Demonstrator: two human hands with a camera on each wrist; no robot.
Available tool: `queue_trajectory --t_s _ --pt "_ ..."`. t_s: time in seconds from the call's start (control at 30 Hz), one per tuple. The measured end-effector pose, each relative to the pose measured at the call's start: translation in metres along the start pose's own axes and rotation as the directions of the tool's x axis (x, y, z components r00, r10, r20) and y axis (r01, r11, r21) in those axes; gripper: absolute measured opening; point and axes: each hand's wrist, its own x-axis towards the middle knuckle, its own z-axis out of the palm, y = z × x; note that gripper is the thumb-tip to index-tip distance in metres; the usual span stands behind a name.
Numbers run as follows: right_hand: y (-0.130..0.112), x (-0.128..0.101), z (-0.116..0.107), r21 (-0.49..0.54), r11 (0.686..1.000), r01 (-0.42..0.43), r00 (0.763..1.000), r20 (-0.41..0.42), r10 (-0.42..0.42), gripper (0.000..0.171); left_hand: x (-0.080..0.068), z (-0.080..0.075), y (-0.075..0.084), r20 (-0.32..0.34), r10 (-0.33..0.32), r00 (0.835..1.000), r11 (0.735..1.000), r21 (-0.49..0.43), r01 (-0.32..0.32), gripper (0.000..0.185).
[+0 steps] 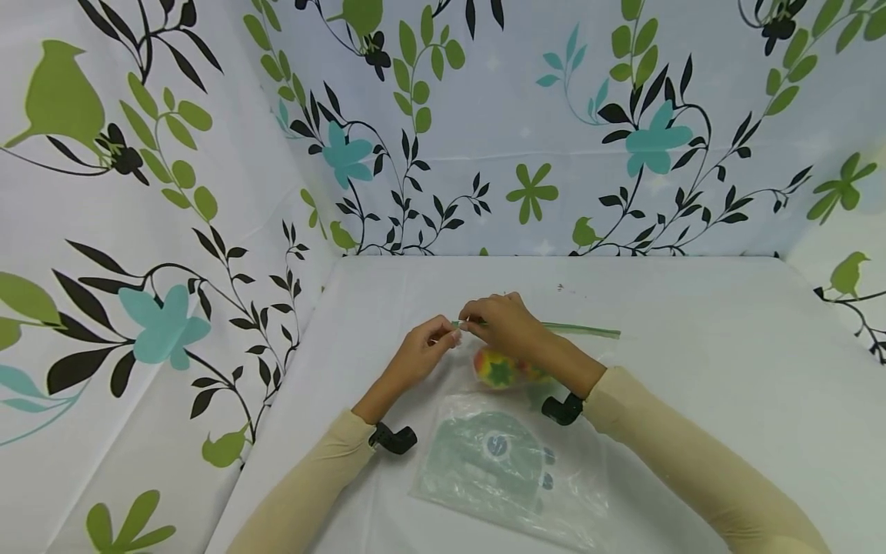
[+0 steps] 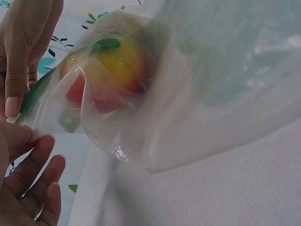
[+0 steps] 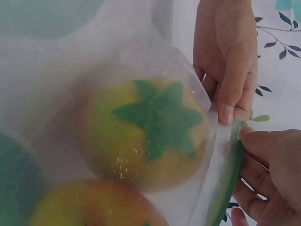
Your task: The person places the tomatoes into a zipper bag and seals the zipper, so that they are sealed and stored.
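**Inspector A:** What are the hands doing?

**Inspector B:** Both are working at the far end of a clear plastic bag [image 1: 508,462] lying on the white bench [image 1: 692,369]. The left hand [image 1: 418,355] is pinching the left end of the bag's green zip strip [image 1: 581,329] between thumb and fingertip; its grip is closed on that strip. The right hand [image 1: 500,322] is pinching the same strip just beside it, also closed on it, so the fingertips of the two hands are nearly meeting.

**Inspector A:** And the contents?

**Inspector B:** A yellow-and-red toy fruit [image 1: 496,368] with a green star-shaped top is sitting inside the bag, close under the right wrist. The right wrist view is showing a second similar fruit [image 3: 94,207] below it, pressed against the film. A pale green printed patch is showing on the bag's near half.

**Inspector A:** Why are they holding it at the corner?

**Inspector B:** My judgement: pinching the strip at one end is keeping the two lips lined up at the point where the seal begins or ends. Whether the strip is sealed or open further along, I cannot tell.

**Inspector A:** Surroundings?

**Inspector B:** Floral-print curtain walls [image 1: 173,192] are enclosing the bench on three sides.
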Motion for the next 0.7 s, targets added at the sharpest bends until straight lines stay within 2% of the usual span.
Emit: queue_trajectory --t_s 0.27,0.5,0.7 --pt "0.001 0.001 0.002 0.022 0.999 0.027 0.998 -0.059 -0.025 0.01 0.003 -0.004 0.002 -0.012 -0.009 1.0 0.995 0.1 0.01 0.021" --pt "0.002 0.003 0.002 0.023 0.999 0.027 0.998 -0.052 -0.025 0.012 0.005 -0.008 0.011 -0.063 0.001 0.998 0.99 0.142 0.008 0.014" --pt "0.001 0.006 0.004 0.034 0.999 0.017 0.999 -0.045 -0.015 0.011 0.011 -0.014 0.015 -0.056 0.036 0.998 0.985 0.169 -0.026 0.014"
